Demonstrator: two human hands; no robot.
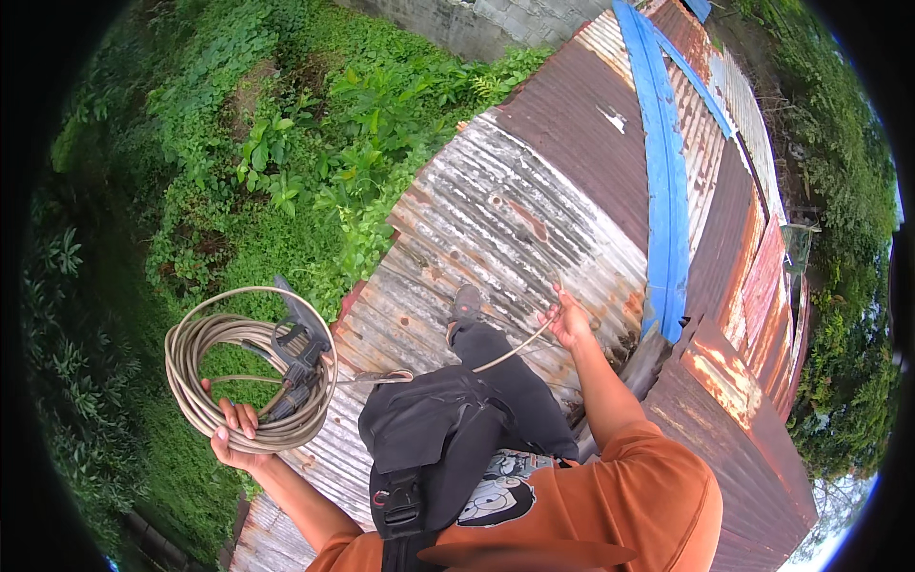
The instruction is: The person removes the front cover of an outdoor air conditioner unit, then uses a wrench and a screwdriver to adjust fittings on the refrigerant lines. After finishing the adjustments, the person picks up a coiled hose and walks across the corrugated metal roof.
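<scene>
Out to the left, past the roof's edge, my left hand grips a thick coil of beige cable, fingers wrapped around its lower part. A dark grey plastic fitting with black parts sits against the coil's right side; its exact kind is unclear. From the coil, a stretch of cable runs right toward the black bag at my front. My right hand, raised over the roof, pinches another length of the cable, which slants down toward the bag. The middle of that stretch is hidden.
I stand on a rusty corrugated metal roof, one shoe showing. A blue ridge strip crosses it to the right, beside overlapping rusted sheets. Beyond the left edge lies dense green growth; a grey block wall stands at the far side.
</scene>
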